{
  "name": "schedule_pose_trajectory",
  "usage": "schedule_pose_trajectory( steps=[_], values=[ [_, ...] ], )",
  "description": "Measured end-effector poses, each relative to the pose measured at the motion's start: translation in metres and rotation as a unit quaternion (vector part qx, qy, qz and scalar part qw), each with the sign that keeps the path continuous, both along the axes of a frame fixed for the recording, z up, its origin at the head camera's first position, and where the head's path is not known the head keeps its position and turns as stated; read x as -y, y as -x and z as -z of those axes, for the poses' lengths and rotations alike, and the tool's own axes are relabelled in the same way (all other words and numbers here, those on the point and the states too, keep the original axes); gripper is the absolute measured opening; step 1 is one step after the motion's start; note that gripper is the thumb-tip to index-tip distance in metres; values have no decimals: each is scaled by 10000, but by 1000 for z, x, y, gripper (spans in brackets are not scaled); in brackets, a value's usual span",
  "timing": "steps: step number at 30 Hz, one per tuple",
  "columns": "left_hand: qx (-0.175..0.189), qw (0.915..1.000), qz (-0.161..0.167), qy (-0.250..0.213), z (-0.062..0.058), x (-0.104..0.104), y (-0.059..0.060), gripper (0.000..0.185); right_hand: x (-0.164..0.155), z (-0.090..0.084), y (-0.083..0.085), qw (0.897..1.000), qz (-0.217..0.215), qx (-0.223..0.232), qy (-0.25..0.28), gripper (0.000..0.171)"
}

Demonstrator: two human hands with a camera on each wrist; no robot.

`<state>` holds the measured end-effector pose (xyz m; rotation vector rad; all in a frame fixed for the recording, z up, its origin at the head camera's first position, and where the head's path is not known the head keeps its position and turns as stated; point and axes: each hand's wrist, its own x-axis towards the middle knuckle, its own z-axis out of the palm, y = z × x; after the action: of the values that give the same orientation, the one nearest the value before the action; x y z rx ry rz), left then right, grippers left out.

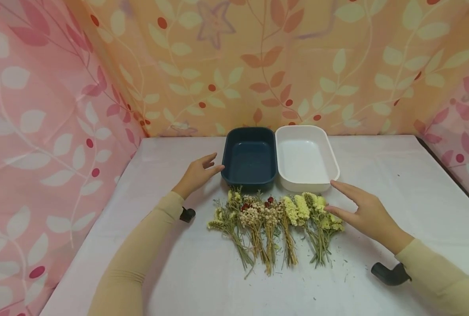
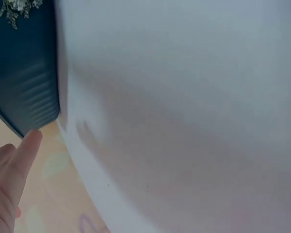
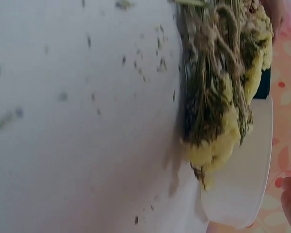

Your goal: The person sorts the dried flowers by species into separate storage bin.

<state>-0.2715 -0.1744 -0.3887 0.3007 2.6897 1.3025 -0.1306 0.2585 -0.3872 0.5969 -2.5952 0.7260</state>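
Small dried-flower bundles (image 1: 274, 224) lie in a row on the white worktop (image 1: 377, 272) before two trays; the right hand (image 1: 366, 213), fingers spread, hovers beside them and might scatter brittle bits; left hand (image 1: 199, 173), relaxed, touches the dark-blue plastic tray (image 1: 250, 160).

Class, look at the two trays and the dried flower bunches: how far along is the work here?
Barely begun. Laid out: the dark blue tray and white tray sit side by side, both empty, with every dried flower bunch on the table. In hand: nothing; the left hand touches the blue tray, the right hand hovers beside the yellow bunches. No bunch is in a tray.
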Motion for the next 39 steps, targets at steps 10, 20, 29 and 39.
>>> schedule_pose_trajectory(
  steps=[10, 20, 29, 39],
  values=[
    [546, 9940, 49, -945, 5, -5, -2, 68, 9, 5, -7, 9988, -209, -436, 56, 73],
    [993, 9756, -300, -1933, 5, -12, -4, 56, 21, 1, -16, 9984, -200, -357, 395, 57],
    [1376, 9590, -467, -2434, 10, -9, -3, 55, 37, -1, -26, 9983, 215, 170, 506, 40],
    [1490, 9514, -373, -2669, 12, -9, 0, 55, 48, -7, -30, 9850, 503, 1516, 660, 34]
  ],
)
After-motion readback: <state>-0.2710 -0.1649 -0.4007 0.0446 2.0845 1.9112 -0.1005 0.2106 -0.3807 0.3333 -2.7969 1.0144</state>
